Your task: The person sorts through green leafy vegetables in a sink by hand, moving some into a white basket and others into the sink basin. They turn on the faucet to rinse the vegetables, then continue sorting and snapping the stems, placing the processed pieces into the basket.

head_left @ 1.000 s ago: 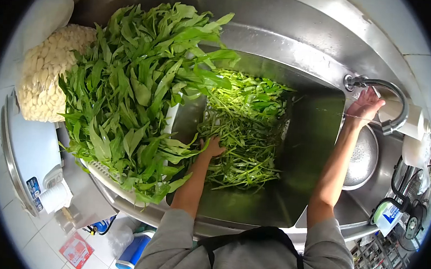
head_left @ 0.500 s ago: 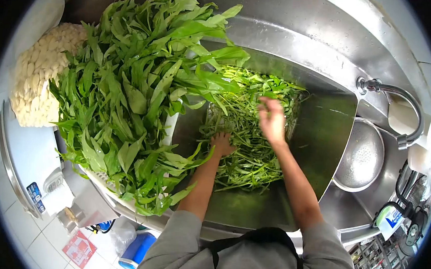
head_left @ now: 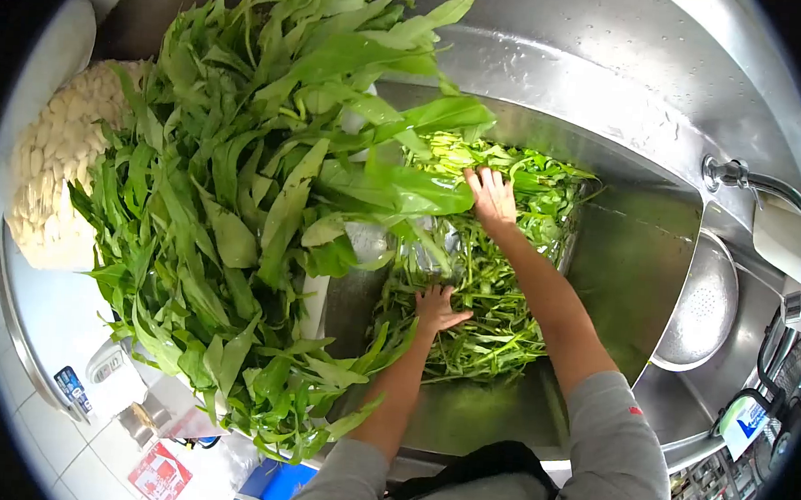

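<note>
Now that the right hand has come down, it and the left hand touch the greens in the sink, fingers spread, no visible grip; looks like two-handed handling.

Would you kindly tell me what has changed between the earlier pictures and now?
The right hand has moved leftward from beside the faucet and come down onto the greens in the sink. I see nothing clearly gripped or let go. The left hand stays on those greens, and the leafy heap and metal strainer appear unmoved.
</note>
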The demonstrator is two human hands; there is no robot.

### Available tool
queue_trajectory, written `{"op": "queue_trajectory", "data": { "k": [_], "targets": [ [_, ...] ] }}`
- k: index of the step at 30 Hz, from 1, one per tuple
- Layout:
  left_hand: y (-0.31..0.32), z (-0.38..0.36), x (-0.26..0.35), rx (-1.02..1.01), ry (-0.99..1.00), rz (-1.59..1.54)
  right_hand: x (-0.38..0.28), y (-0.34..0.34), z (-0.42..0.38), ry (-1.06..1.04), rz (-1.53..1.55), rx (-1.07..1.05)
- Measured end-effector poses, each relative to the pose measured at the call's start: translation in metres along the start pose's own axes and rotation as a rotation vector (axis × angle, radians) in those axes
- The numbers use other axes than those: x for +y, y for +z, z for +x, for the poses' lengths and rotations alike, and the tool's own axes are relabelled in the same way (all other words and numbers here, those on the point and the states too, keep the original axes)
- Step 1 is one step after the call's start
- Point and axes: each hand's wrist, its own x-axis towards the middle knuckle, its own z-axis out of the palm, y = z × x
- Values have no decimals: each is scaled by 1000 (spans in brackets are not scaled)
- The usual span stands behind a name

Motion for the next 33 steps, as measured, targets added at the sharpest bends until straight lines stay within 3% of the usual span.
{"op": "queue_trajectory", "data": {
  "k": [3,7,9,10,11,13,15,17,18,19,21,22,23,25,26,28,29,31,33],
  "targets": [
    [-15,-2,4,-169,-36,25,-9,-11,4,79,68,-141],
    [-38,1,11,-232,-73,-82,-35,-51,-12,80,-12,-294],
    [-40,-2,12,75,-24,-101,-43,-19,-14,-28,10,-164],
    [-41,-3,12,84,-30,-94,-44,3,-13,-45,-13,65],
    [-43,-4,12,159,13,-108,-42,5,-6,-40,-5,79],
    [-44,-9,10,296,104,-133,-43,-5,5,-37,75,-129],
    [-47,-17,10,359,132,-246,-36,-21,-4,-19,147,-88],
    [-58,-24,11,432,25,-529,-21,-40,-11,-24,482,54],
    [-64,-27,13,468,5,-521,-15,-46,-8,63,711,40],
    [-68,-31,15,476,7,-522,-4,-53,-10,195,754,-80],
    [-74,-37,19,506,86,-752,13,-64,-9,304,1001,-94],
    [-77,-40,23,509,92,-746,23,-59,-8,182,1102,-28],
    [-82,-42,29,576,182,-782,31,-54,-7,239,1262,-174],
    [-93,-45,38,647,277,-812,39,-72,-7,249,982,-294],
    [-102,-45,43,696,357,-859,39,-79,-6,245,981,-285],
    [-128,-63,65,749,465,-918,42,-90,-9,137,758,-434],
    [-132,-46,64,803,488,-802,43,-96,-11,139,751,-424],
    [-153,-64,80,632,627,-921,44,-108,-18,243,1086,-466],
    [-161,-62,77,617,621,-722,52,-113,-18,301,1050,-448]
  ]
}}
